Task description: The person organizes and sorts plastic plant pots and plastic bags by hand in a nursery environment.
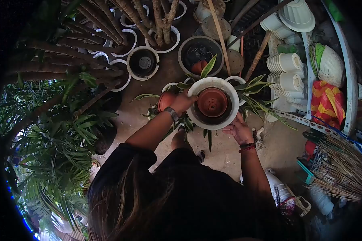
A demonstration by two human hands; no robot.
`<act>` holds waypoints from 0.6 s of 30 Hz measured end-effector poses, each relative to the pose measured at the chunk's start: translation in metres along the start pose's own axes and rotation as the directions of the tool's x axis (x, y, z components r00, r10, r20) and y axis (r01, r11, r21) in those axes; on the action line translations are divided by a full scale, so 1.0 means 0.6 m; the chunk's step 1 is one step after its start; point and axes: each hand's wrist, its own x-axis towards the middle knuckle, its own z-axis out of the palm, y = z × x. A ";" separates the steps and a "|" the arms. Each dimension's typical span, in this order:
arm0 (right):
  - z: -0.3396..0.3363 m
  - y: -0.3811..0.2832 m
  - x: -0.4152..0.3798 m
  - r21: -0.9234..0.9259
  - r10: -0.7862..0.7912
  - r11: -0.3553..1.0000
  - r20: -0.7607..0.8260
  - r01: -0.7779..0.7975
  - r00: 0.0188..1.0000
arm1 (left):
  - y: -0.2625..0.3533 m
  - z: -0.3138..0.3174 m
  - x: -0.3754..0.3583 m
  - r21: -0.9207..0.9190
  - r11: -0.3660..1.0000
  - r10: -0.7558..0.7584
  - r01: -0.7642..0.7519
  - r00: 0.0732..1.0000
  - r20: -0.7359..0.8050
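A round white-rimmed pot (pixel 232 114) is held up in front of me, with an empty terracotta pot (pixel 212 102) inside it. My left hand (pixel 182 102) is closed on the left side of the white pot, its fingers at the rim. Under the lower right of the same pot, my right hand (pixel 240 129) supports it, its fingers partly hidden below. Another terracotta pot (pixel 165 101) shows beside my left wrist. Snake plants (pixel 255 95) with long striped leaves stand beneath and around the held pot.
A dark basin (pixel 183 60) holding a reddish pot stands ahead, beside an empty white-rimmed pot (pixel 143 63). Thick-stemmed potted plants (pixel 161 30) and dense foliage fill the left. On the right, a metal rack (pixel 309 80) holds stacked white pots (pixel 284 82), near a bundle of sticks (pixel 342 166).
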 end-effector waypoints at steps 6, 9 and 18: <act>0.078 -0.053 -0.027 0.039 -0.052 0.998 0.134 0.047 0.990 | 0.036 -0.116 -0.046 -0.318 0.935 -0.226 0.155 0.954 -0.198; 0.071 -0.053 -0.040 -0.024 -0.053 0.998 0.129 0.057 0.990 | 0.032 -0.211 -0.049 -0.432 0.901 -0.196 0.023 0.912 -0.361; -0.052 0.001 -0.134 -0.067 0.000 0.998 -0.116 -0.008 0.993 | -0.064 -0.382 0.102 -0.618 0.782 -0.514 -0.080 0.479 -0.712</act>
